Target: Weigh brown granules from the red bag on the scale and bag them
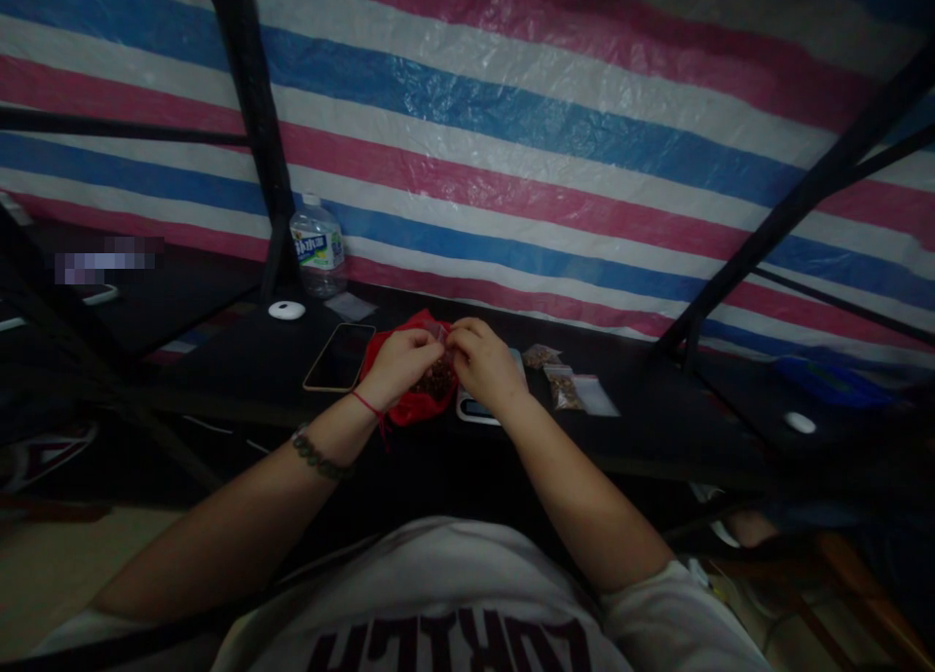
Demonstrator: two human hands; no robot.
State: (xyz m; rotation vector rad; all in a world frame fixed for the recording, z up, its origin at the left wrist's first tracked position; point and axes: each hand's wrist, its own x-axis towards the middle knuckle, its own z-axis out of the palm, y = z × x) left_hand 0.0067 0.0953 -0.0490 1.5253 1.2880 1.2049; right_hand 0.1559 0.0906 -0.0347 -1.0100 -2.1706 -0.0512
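My left hand point(401, 362) and my right hand point(486, 360) meet over a red plastic bag point(420, 409) holding small brown pieces point(436, 378). Between their pinched fingertips is a small clear plastic bag point(437, 330), partly hidden by the fingers. Under my right hand lies a small white digital scale point(478, 409), mostly covered by that hand. To its right are a small zip bag of brown pieces point(563, 390), another filled bag point(541, 356) behind it, and a flat clear zip bag point(596, 397).
A phone point(340, 358) lies left of the red bag. Farther back are clear plastic bags point(352, 307), a white rounded object point(286, 310) and a large bottle point(319, 248). Black metal posts point(263, 146) and a striped sheet point(511, 175) bound the dark tabletop.
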